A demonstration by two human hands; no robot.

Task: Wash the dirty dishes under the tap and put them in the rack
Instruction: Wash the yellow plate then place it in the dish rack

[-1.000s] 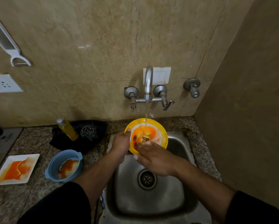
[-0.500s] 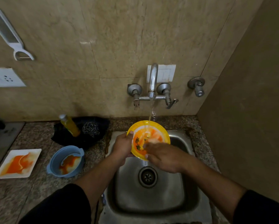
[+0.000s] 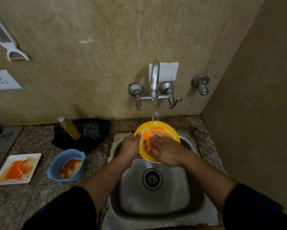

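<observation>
A round yellow plate (image 3: 170, 130) smeared with orange sauce is tilted over the steel sink (image 3: 156, 201), under water running from the tap (image 3: 154, 80). My left hand (image 3: 130, 147) grips the plate's left rim, thumb on the front. My right hand (image 3: 166, 151) lies flat on the plate's face with fingers spread, covering its lower right part. On the counter to the left stand a blue bowl (image 3: 56, 165) with orange residue and a white square plate (image 3: 32, 175) stained orange. No rack is in view.
A yellow soap bottle (image 3: 69, 128) and a steel scrubber (image 3: 91, 131) rest on a black cloth (image 3: 83, 145) behind the bowl. A wall meets the speckled counter (image 3: 39, 201) at the right. A socket (image 3: 1, 79) and a white peeler (image 3: 11, 47) are on the tiled wall.
My right hand has slid up across the plate's face, from its lower edge to the middle. The plate stays under the stream in my left hand.
</observation>
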